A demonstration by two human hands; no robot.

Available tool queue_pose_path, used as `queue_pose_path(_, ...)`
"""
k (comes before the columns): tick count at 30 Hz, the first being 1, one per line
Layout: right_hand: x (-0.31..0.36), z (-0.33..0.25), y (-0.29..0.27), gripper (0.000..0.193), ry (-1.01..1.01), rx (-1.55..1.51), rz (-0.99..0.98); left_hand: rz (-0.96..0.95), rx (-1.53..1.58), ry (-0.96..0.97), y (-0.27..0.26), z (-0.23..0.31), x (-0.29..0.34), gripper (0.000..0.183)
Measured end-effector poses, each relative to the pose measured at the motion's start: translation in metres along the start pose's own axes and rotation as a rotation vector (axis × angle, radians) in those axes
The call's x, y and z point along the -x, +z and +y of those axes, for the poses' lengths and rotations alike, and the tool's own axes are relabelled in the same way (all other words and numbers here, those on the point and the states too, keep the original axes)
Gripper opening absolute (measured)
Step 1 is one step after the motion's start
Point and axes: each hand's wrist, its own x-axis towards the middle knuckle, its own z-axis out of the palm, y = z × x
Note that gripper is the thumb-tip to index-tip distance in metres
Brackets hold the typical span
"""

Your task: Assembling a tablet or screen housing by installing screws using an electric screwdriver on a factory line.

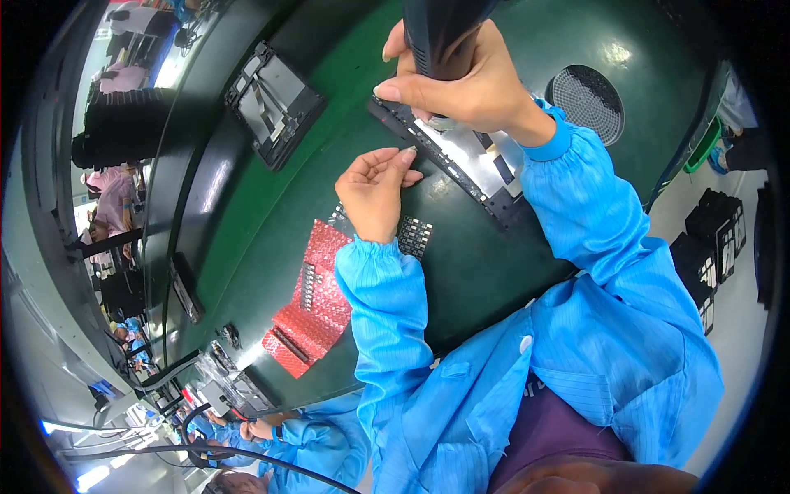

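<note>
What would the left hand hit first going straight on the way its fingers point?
Probably the near long edge of the black frame, just up and right of the left hand. Depth is unclear in this single view, so it might pass above that edge.

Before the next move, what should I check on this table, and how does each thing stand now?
1. Right hand has a firm-looking grip on the black tool: ok, fingers wrapped around it.
2. Black tool touching the panel: cannot tell, the right hand hides its lower end.
3. Left hand holding a small part: cannot tell.
4. Panel resting on the green table: ok.
5. Red bubble wrap apart from the panel: ok.
</note>
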Motion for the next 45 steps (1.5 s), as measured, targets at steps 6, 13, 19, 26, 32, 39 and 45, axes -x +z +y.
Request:
queue_pose_path(6, 0.001, -0.005, -0.002, 0.026, 0.13, -0.152, 0.03, -0.12, 0.074, 0.01, 0.01, -0.008, -0.015, 0.014)
queue_pose_path(13, -0.015, 0.029, -0.007, 0.027, -0.583, 0.041, -0.174, -0.082, -0.02, 0.058, 0.018, -0.018, -0.023, 0.011)
queue_pose_path(19, -0.012, 0.034, -0.003, 0.029, -0.572, 0.04, -0.186, 0.069, -0.291, 0.279, 0.026, -0.032, -0.024, 0.014)
queue_pose_path(26, -0.008, 0.027, 0.012, 0.032, -0.226, -0.005, -0.076, 0.091, -0.22, 0.233, 0.013, -0.037, -0.04, 0.024)
queue_pose_path(32, -0.012, 0.05, 0.011, 0.031, -0.592, 0.105, -0.199, 0.088, -0.225, 0.188, 0.013, -0.036, -0.043, 0.027)
queue_pose_path(39, 0.002, 0.027, 0.025, 0.033, 0.137, -0.308, 0.034, 0.087, -0.217, 0.175, 0.012, -0.035, -0.043, 0.028)
queue_pose_path(45, 0.002, 0.02, 0.025, 0.028, 0.175, -0.174, 0.046, 0.087, -0.248, 0.168, 0.011, -0.034, -0.043, 0.03)
